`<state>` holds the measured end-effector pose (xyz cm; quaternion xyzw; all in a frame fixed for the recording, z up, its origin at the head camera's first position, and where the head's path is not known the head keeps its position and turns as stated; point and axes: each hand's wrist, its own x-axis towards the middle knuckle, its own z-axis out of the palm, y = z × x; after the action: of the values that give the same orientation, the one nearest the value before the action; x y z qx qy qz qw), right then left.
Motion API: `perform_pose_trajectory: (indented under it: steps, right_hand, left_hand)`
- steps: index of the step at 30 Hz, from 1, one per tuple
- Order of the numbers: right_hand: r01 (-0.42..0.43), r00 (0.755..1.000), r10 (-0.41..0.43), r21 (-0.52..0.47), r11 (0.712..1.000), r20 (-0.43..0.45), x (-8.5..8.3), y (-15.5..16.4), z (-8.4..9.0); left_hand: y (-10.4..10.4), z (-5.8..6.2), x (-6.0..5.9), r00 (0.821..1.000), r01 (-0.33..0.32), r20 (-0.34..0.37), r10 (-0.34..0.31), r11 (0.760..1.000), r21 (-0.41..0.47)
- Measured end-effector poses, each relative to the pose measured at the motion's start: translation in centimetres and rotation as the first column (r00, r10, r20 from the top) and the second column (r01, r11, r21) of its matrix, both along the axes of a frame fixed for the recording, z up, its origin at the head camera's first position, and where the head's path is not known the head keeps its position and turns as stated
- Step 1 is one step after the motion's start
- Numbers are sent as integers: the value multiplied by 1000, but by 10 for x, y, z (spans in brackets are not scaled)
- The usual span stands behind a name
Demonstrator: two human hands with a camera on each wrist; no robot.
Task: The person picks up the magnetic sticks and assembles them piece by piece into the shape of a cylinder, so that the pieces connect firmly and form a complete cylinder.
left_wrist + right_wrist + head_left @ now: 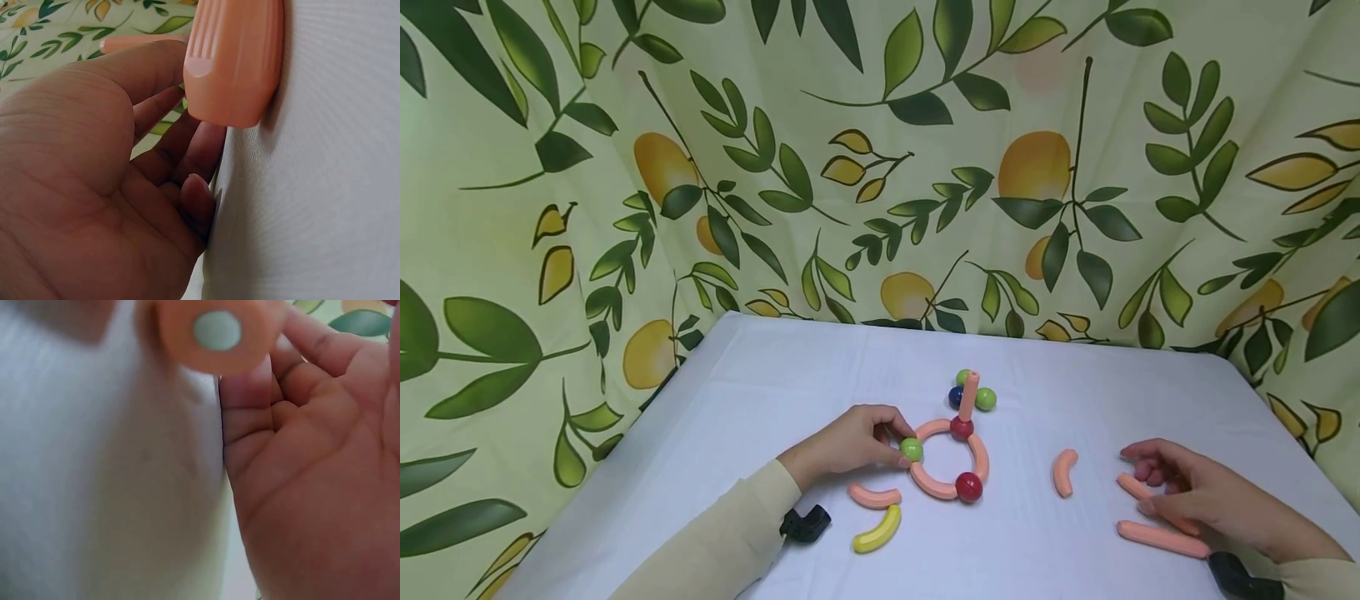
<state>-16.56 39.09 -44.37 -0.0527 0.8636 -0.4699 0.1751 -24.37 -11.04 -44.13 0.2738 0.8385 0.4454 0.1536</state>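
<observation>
No text, label, brand, number or sign readable (in any view).

On the ring (933,485) of satiny pink plastic, the 2 red balls (968,487) at 1 and 5 o'clock and the green ball (912,451) at 9 look smooth and glossy. At 8 o'clock from it, the yellow piece (877,531) is shiny plastic. White matt cloth (1037,550) lies beneath; the printed curtain (805,250) at 12 is softly creased fabric.

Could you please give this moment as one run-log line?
left hand: pinches green ball on ring; right hand: over pink stick, grip unclear; yellow stick: on table
</observation>
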Motion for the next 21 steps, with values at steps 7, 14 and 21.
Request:
perform_pose_trajectory:
  steps: [7,14,21]
  right_hand:
    - [79,997,-75,112,991,-36,-1,-4,5]
    - [81,996,-72,207,975,-49,-2,-13,7]
    - [88,993,-55,329,940,-108,-3,-26,8]
  left_hand:
    - [0,0,0,1000,-1,0,1,1000,9]
    - [1,0,0,1000,-27,5,27,1000,6]
    - [0,-1,0,999,-40,8,40,999,-6]
